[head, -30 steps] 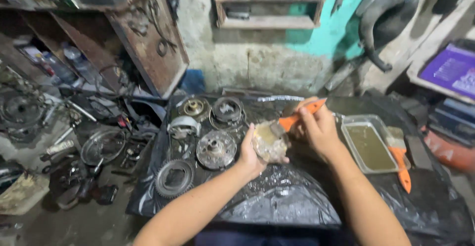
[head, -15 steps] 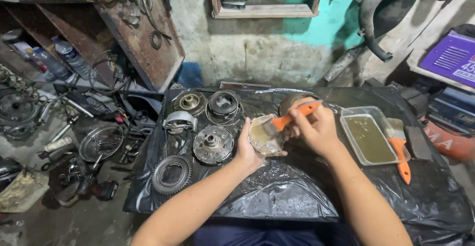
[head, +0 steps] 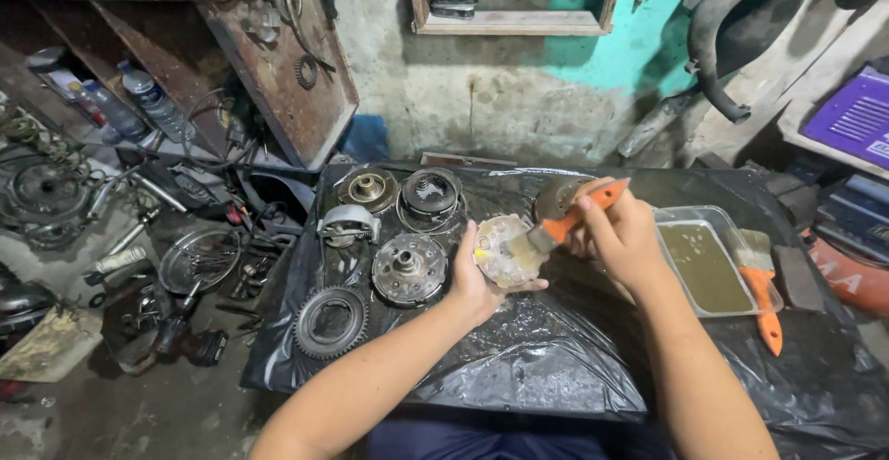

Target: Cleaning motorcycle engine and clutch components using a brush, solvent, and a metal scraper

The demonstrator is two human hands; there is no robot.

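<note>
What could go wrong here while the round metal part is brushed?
The wet round part rests only in the left hand, so it may slip onto the black plastic sheet. The right hand works the orange-handled brush near the tray of murky liquid; a wide stroke might tip or splash it.

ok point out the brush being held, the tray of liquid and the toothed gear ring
orange-handled brush (head: 582,212), head view, on its handle
tray of liquid (head: 669,217), head view, on its far rim
toothed gear ring (head: 306,326), head view, on its toothed edge
</note>
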